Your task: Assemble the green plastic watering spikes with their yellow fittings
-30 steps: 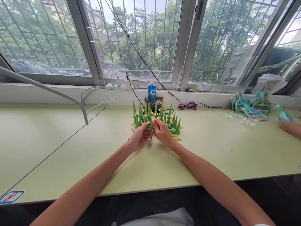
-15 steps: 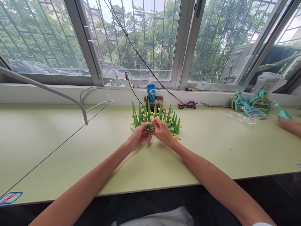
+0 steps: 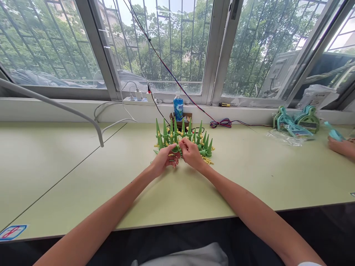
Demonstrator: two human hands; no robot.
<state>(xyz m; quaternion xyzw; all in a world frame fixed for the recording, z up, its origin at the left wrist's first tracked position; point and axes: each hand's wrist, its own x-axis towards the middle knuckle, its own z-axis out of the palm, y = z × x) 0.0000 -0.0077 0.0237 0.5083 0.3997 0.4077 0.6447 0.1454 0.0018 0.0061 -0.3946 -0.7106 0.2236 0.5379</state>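
My left hand (image 3: 165, 159) is closed round a green plastic watering spike (image 3: 175, 149), its round open end facing up toward me. Close against it, my right hand (image 3: 191, 153) has thumb and fingers pinched together; whatever is between them is hidden. Just behind both hands, several green spikes (image 3: 189, 129) stand point up in rows, with small yellow valves (image 3: 213, 148) on their sides. A few loose yellow pieces (image 3: 207, 161) lie on the table to the right of my right hand.
A blue bottle (image 3: 178, 108) and a small brown box (image 3: 188, 117) stand behind the spikes. Coiled cable (image 3: 221, 123) lies by the sill. Bagged green and teal plastic tools (image 3: 295, 122) sit at right, near another person's hand (image 3: 340, 146). A grey hose (image 3: 83, 114) hangs at left.
My two hands stay nearly in place, with only a slight shift of the spike in my left hand. The other person's hand at far right has moved a little.
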